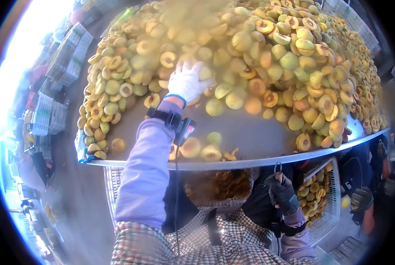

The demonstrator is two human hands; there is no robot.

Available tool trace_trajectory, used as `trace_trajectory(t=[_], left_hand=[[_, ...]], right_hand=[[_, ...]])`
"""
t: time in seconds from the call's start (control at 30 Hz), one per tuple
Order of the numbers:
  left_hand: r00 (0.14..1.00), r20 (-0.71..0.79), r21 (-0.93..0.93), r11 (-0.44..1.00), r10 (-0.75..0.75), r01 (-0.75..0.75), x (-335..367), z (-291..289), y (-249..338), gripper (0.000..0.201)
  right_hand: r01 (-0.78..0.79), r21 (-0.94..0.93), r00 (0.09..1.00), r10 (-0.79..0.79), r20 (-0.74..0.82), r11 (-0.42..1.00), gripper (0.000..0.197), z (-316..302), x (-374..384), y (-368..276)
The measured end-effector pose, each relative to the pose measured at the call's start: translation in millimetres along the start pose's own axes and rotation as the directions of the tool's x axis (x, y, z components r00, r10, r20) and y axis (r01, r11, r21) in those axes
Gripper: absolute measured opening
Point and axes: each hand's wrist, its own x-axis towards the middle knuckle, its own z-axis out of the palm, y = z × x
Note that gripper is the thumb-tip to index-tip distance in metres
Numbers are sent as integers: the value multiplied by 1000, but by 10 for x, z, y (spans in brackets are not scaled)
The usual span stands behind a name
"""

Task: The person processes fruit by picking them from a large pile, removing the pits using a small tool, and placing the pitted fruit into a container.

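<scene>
My left hand (187,83), in a white knit glove with a blue cuff, reaches forward onto the near side of a large heap of halved yellow-green peaches (312,79). Its fingers are spread among the fruit, and I see nothing gripped in them. Down at the right, below the table's front edge, my right hand (283,194) wears a dark glove. It is closed around a small pitting tool (278,167) whose metal loop points up. A few peach pieces (191,148) lie by the table's front rim, close to my left forearm.
The metal table (250,137) has a raised front rim. Below it, a container of brown scraps (219,185) sits before my lap, and a white crate (334,207) of peach halves stands right. Another person's gloved hand (362,198) shows farther right. Stacked crates (69,57) stand left.
</scene>
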Motion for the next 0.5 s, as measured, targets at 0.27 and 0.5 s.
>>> trace_trajectory(t=[0.27,0.5], left_hand=[[842,535,-121,993,75,-12,-381,317,247,43],[681,684,-346,938,261,-12,-795,-262,542,38]], right_hand=[[-47,-20,993,49,104,999,22,-16,24,-141],[-61,-73,993,69,100,995,24,119,-105,-352]])
